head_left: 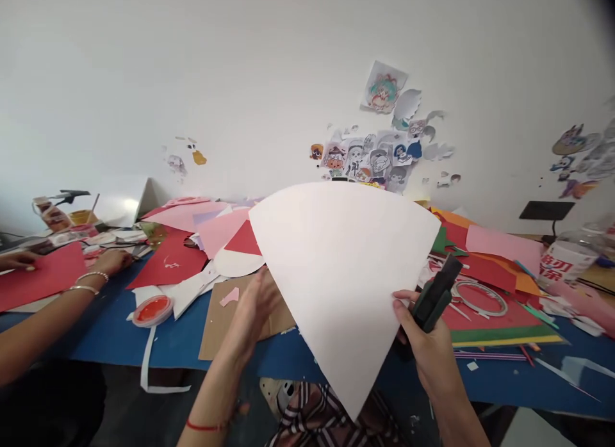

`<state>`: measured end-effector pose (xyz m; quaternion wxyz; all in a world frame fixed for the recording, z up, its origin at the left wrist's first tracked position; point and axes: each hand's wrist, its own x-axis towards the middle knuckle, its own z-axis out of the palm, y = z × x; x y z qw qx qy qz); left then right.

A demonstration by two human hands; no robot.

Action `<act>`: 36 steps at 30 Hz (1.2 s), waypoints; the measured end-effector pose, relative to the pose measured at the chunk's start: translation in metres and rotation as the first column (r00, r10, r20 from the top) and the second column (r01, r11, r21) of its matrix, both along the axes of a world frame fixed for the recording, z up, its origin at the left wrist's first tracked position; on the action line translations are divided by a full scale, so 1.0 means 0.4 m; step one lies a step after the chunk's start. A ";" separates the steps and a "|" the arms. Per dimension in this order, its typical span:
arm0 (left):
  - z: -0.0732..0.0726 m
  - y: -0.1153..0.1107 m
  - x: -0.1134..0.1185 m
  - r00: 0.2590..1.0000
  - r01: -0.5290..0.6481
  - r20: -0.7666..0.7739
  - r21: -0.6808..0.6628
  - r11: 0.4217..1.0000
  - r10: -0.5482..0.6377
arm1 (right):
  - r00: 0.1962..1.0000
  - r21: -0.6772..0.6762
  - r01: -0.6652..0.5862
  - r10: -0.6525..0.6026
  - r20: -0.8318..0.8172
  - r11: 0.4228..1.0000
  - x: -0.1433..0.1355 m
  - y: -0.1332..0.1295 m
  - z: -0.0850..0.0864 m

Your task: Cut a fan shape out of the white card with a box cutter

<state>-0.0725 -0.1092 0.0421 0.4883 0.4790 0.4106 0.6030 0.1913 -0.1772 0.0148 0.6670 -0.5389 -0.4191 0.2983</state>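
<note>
A large white fan-shaped sheet of paper (343,261) stands upright in front of me, its point down and its curved edge on top. My right hand (423,332) is closed around a black stapler (438,294), and its thumb and finger also pinch the sheet's right edge. Beside the sheet's left edge is my left hand (257,309), slightly blurred, with fingers stretched out and nothing visible in it. Brown cardboard (216,325) lies beneath it, bearing a pink paper scrap (230,297).
At left, another person's hand (113,262) rests near red paper (48,277). A round red container (152,310) sits on the blue table (110,338) by a white paper strip (150,364). Coloured sheets, a tape roll (480,298) and a plastic bottle (571,255) lie right.
</note>
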 end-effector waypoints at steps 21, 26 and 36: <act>0.185 0.082 -0.085 0.860 -0.441 0.089 0.624 0.645 0.503 | 0.994 0.115 -0.059 0.048 0.101 0.992 0.086 0.054 0.026; 0.185 0.093 -0.108 0.831 -0.554 0.284 0.512 0.657 0.479 | 0.977 0.032 -0.113 0.105 0.186 0.993 0.085 0.053 0.021; 0.102 0.004 -0.160 0.581 -0.732 0.533 0.014 0.681 0.615 | 0.937 -0.325 -0.148 0.238 0.257 0.934 0.149 0.227 0.038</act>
